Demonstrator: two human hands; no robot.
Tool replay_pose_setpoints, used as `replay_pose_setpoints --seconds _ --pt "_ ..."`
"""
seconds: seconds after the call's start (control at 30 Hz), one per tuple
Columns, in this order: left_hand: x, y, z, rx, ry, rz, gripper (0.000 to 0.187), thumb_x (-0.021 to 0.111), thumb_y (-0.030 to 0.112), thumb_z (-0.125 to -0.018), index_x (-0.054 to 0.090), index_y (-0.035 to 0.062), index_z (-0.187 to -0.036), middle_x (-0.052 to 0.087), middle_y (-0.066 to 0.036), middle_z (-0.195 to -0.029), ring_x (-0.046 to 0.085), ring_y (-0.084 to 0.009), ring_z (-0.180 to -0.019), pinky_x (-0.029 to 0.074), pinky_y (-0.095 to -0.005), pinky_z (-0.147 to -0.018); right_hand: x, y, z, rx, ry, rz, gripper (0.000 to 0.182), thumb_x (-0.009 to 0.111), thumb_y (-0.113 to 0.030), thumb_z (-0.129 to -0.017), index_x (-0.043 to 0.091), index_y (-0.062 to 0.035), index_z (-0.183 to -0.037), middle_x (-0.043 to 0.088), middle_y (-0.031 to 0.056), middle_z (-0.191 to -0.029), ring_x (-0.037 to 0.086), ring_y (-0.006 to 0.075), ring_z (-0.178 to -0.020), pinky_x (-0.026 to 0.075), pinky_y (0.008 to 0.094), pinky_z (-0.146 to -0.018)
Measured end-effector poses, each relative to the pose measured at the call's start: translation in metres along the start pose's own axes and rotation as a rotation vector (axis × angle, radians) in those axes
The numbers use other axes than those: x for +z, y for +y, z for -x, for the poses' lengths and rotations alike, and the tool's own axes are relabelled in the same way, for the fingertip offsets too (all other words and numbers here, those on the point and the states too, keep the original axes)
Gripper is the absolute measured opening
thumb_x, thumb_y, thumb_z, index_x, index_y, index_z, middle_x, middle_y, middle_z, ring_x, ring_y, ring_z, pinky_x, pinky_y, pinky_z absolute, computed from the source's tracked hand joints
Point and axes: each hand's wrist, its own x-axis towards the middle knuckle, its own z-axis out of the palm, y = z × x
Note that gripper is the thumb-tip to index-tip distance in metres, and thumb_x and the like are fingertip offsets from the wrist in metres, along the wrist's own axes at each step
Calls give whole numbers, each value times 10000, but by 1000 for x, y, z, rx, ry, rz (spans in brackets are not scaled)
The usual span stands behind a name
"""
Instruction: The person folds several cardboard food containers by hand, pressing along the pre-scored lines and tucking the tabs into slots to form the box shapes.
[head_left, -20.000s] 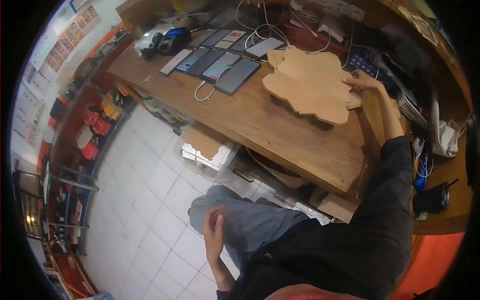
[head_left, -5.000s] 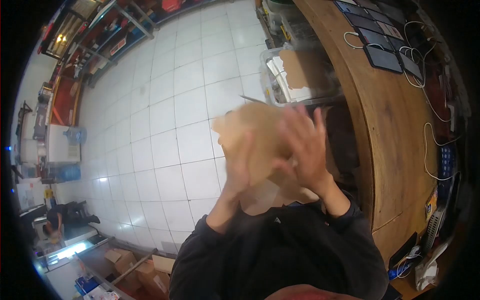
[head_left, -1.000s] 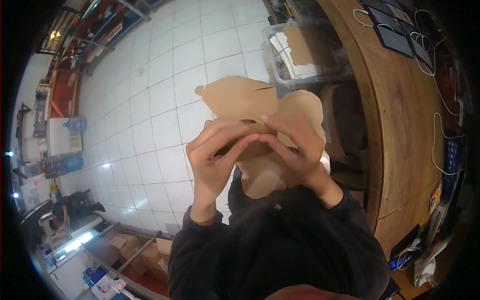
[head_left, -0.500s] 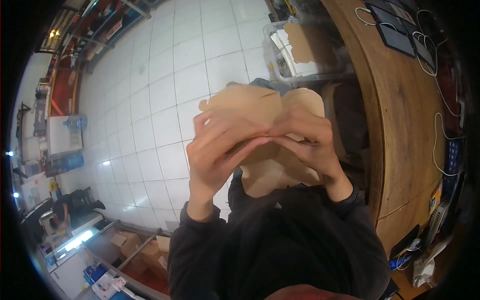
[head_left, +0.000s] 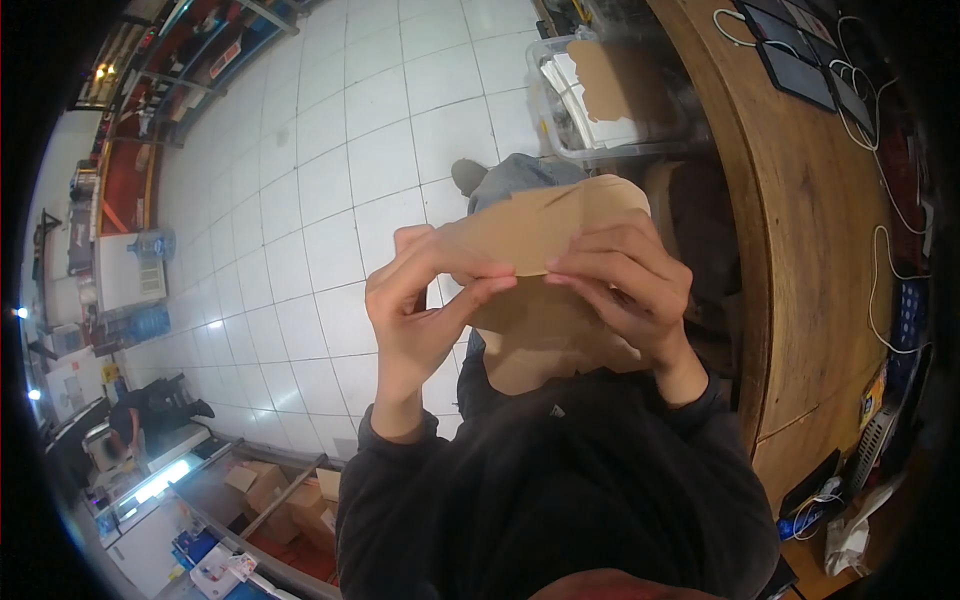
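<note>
A brown cardboard piece [head_left: 530,225] is held up in front of my lap, its near edge running between both hands. My left hand [head_left: 425,285] pinches that edge between thumb and fingers. Just to the right, my right hand [head_left: 630,280] pinches the same edge, its fingertips a short gap from the left ones. Below the hands, more brown cardboard [head_left: 540,350] lies over my lap. How the held piece connects to the cardboard beneath cannot be made out.
On the right stands a wooden table [head_left: 810,300] with flat dark devices [head_left: 795,75] and white cables. A clear plastic bin [head_left: 570,150] holding papers and cardboard is beyond my lap. Cardboard boxes [head_left: 262,487] sit at lower left. Another person [head_left: 135,420] is at far left.
The held cardboard has shifted and its left part shows less. My left fingertips have moved slightly left, opening a small gap between the hands. A shoe and more trouser leg now show beyond.
</note>
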Motion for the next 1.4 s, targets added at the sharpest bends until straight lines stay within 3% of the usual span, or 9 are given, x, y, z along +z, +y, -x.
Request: replay_pose_setpoints --seconds 0.33,0.57,0.83,0.9,0.93,1.03,1.17,1.37,1.4 --pt "2 -4 1 184 -93 -216 185 797 7 -656 687 55 -797 668 -10 -697 599 -141 -669 360 -288 -743 6 4 0 -43 -146 -53 277 711 11 -692 655 3 -963 552 84 -796 551 253 -792 463 360 -710" --pt "-3 -8 -3 10 -187 82 154 814 32 -654 693 62 -744 664 3 -688 594 -126 -653 333 -291 -751 -1 8 4 -122 -216 -132 307 710 22 -649 671 -4 -952 505 77 -731 510 234 -688 419 331 -670" --pt "12 -18 -5 315 -64 -73 198 797 203 -749 673 81 -842 680 -31 -819 592 -124 -712 312 -299 -773 9 2 4 -9 0 -5 281 755 -11 -654 711 -41 -929 594 66 -852 603 226 -840 471 346 -737" --pt "16 -31 -1 -70 190 481 317 635 399 -889 615 102 -999 641 -85 -1057 578 -145 -918 341 -328 -818 2 4 9 -73 20 19 269 753 -27 -660 717 -47 -926 608 60 -885 615 221 -888 488 349 -770" --pt "7 -35 -3 -211 235 241 493 456 524 -948 515 94 -1181 541 -134 -1240 504 -193 -1137 364 -350 -914 -2 5 10 -132 5 46 270 751 -46 -667 720 -53 -936 613 55 -892 614 213 -902 497 352 -795" --pt "9 -42 -2 -707 118 669 422 495 382 -948 524 34 -1184 539 -85 -1139 507 -205 -1113 347 -340 -1005 -7 6 8 -284 -1 81 274 747 -82 -681 724 -64 -954 617 41 -891 610 200 -908 511 353 -826" --pt "-1 -25 -14 -1001 -292 864 538 596 321 -931 430 13 -1340 544 -90 -1225 518 -193 -1147 417 -344 -983 -6 11 3 -482 -61 93 267 771 -117 -677 736 -87 -940 590 28 -832 602 201 -890 522 339 -808" --pt "21 -16 -20 -775 -324 906 487 592 222 -947 420 5 -1347 554 -94 -1241 505 -172 -1187 442 -307 -963 -12 9 3 -104 -2 83 214 836 -210 -607 739 -98 -762 452 14 -663 542 202 -727 448 447 -879" --pt "22 -13 -19 -780 -326 906 487 592 222 -947 420 5 -1347 554 -94 -1241 505 -172 -1187 442 -307 -963 -12 9 4 9 -8 75 227 847 -137 -594 679 -61 -725 448 40 -764 526 244 -850 413 423 -906"
